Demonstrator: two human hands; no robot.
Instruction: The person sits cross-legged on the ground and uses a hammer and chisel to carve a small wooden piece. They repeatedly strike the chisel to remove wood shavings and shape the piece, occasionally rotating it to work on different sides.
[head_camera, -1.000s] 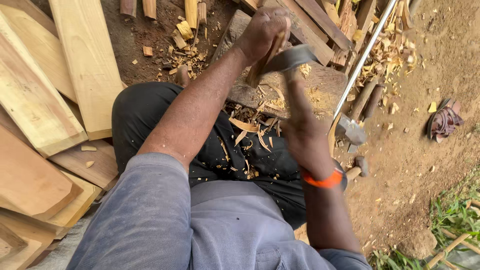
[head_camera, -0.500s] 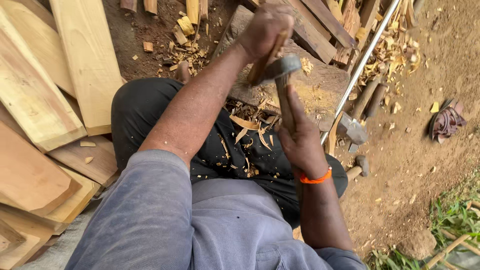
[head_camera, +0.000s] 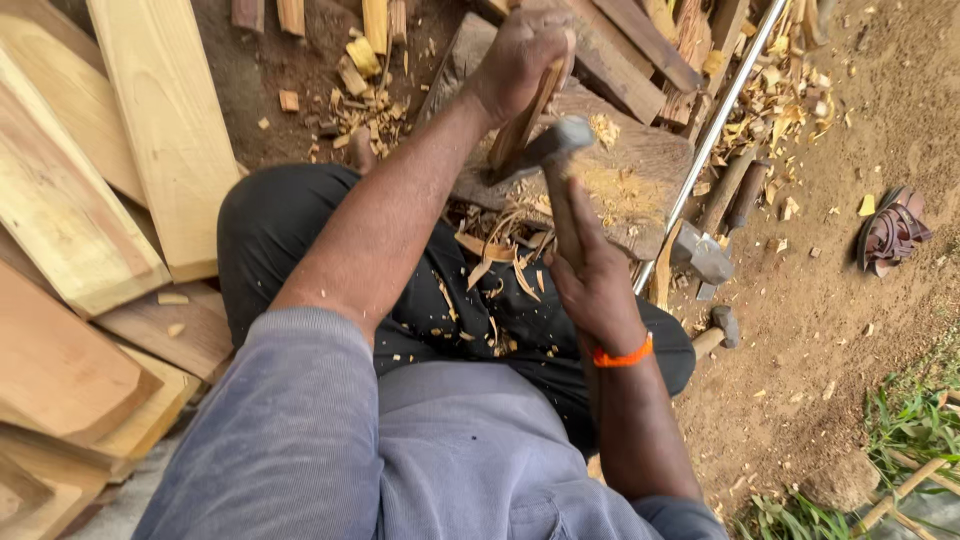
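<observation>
1. On the bare earth, a seated person works over a flat, weathered chopping block that lies just past the knees, its grey top scarred and dusted with pale chips.
2. Compared with half a second ago, the metal tool head sits lower and closer to the upright piece, now touching or almost touching its lower part; a second ago it was raised higher and further to the right.
3. The left hand has hardly shifted: its fingers are clenched around the top of a narrow wooden stick, which stands tilted with its lower end on the block.
4. The right hand, with an orange band at the wrist, grips the dark handle of the tool with fingers wrapped shut; the handle runs up from the palm to the grey, blunt-looking head.
5. Curled, thin, honey-coloured shavings lie on the black trousers and at the foot of the block.
6. Broad, smooth, pale planks with sawn ends are stacked at the left, overlapping one another.
7. A straight, shiny metal rod runs diagonally beside the block's right edge.
8. Near it on the soil lie a hammer with a short wooden handle and, well apart, a brown strapped sandal.
</observation>
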